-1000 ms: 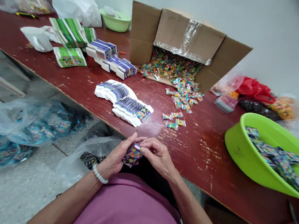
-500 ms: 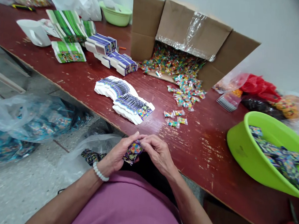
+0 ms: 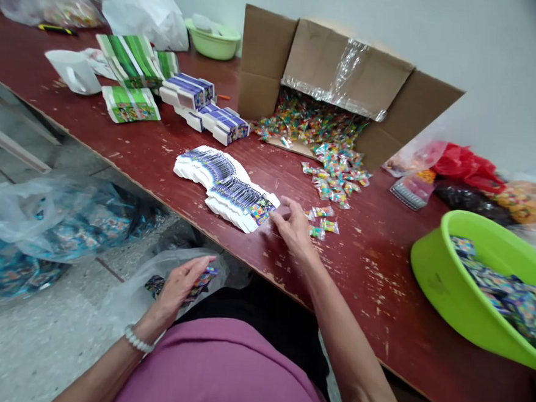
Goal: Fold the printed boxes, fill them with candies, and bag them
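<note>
My left hand [image 3: 178, 285] is low at the left, beyond the table's front edge, with its fingers wrapped round a small purple printed box [image 3: 206, 277]. Over the table, my right hand [image 3: 295, 230] has thumb and forefinger apart at the right end of a fanned row of flat purple-and-white cartons [image 3: 232, 185]. The fingertips are at the edge of the last carton; whether they touch it is hard to tell. Several wrapped candies [image 3: 328, 226] lie just right of that hand, partly hidden by it. Beneath my left hand is a clear plastic bag [image 3: 128, 289] with dark printed packets.
An open cardboard box [image 3: 268, 66] spills wrapped candies [image 3: 339, 169] onto the table. A green basin [image 3: 446, 281] of filled packets stands right. Banded carton stacks [image 3: 188, 91], a white mug [image 3: 75, 71] and a pale green bowl [image 3: 215, 43] are back left. Bags [image 3: 64, 229] lie on the floor.
My hands have parted. The left one has moved left and down with the small printed box; the right one has let go and reached forward to the fanned cartons. The view has shifted slightly.
</note>
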